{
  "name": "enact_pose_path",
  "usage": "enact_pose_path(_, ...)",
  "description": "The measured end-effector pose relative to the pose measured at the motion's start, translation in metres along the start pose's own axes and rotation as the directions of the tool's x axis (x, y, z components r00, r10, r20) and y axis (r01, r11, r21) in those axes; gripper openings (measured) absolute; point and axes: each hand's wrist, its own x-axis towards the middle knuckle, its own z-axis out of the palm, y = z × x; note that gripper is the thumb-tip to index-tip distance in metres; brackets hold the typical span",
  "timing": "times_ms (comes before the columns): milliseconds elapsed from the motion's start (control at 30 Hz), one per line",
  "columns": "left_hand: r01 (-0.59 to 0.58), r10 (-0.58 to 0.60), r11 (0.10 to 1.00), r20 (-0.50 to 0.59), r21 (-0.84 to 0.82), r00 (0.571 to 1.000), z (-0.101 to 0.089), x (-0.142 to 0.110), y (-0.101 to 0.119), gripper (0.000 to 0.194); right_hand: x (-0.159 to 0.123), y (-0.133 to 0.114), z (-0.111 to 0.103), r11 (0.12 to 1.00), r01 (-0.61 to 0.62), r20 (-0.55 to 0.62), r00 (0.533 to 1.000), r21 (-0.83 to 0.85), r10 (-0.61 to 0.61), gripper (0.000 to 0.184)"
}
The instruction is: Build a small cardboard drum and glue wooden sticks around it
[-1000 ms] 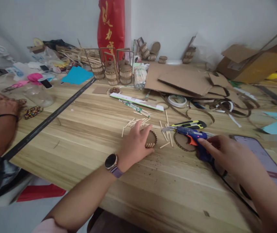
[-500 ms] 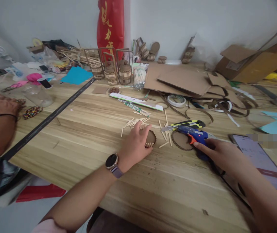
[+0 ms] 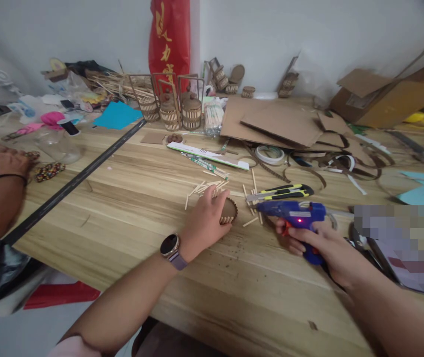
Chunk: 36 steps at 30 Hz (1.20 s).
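My left hand, with a watch on its wrist, curves its fingers and thumb around a round cardboard base with a corrugated rim. Short pale sticks stand along the near edge of that base. In my right hand is a blue glue gun, its red light lit and a finger at the orange trigger. The nozzle points left, above several loose sticks. More cut sticks lie just beyond my left hand. The gun and hand mostly hide a second round piece.
A yellow-and-black utility knife lies behind the gun. Farther back are cardboard sheets, a tape roll and small stick baskets. A phone lies at right. Another person's hands work at left, past a black strip.
My right hand has lifted the glue gun off the table and swung it so the nozzle points left, nearer the round base. My left hand has hardly moved.
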Motion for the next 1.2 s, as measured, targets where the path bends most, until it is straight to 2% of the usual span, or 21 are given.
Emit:
enact_pose_path(100, -0.018, 0.018, 1.0, -0.008, 0.004, 1.0, 0.0, 0.0, 0.0, 0.078, 0.003, 0.012, 0.002, 0.983, 0.003, 0.016, 1.0, -0.184, -0.001, 0.042)
enact_pose_path(233, -0.014, 0.014, 1.0, 0.002, 0.027, 1.0, 0.0, 0.0, 0.0, 0.077, 0.004, 0.019, 0.004, 0.902, 0.052, 0.0, 0.998, -0.429, -0.058, 0.046)
enact_pose_path(333, -0.016, 0.016, 1.0, 0.006, 0.026, 1.0, 0.0, 0.0, -0.001, 0.077, 0.003, 0.017, 0.006, 0.83, 0.119, 0.015, 0.991, -0.545, -0.133, 0.045)
enact_pose_path(467, -0.02, 0.02, 1.0, 0.004, 0.022, 1.0, 0.001, 0.0, -0.001, 0.076, 0.003, 0.019, 0.009, 0.747, 0.122, -0.002, 0.987, -0.654, -0.162, 0.043)
enact_pose_path(633, -0.022, 0.021, 0.999, 0.007, 0.026, 1.0, 0.0, 0.0, -0.001, 0.076, 0.002, 0.025, 0.011, 0.687, 0.148, -0.007, 0.976, -0.712, -0.218, 0.039)
enact_pose_path(767, -0.022, 0.022, 1.0, 0.009, 0.018, 1.0, -0.001, 0.0, 0.0, 0.076, 0.001, 0.021, 0.014, 0.682, 0.178, 0.025, 0.973, -0.709, -0.228, 0.037)
enact_pose_path(933, -0.012, 0.011, 0.999, 0.021, 0.031, 1.0, -0.002, 0.0, 0.001, 0.075, 0.0, 0.016, 0.018, 0.658, 0.171, 0.008, 0.97, -0.733, -0.243, 0.038)
enact_pose_path(1200, -0.004, 0.003, 1.0, 0.026, 0.023, 1.0, -0.002, 0.0, 0.001, 0.074, 0.002, 0.019, 0.019, 0.646, 0.206, 0.011, 0.956, -0.735, -0.293, 0.038)
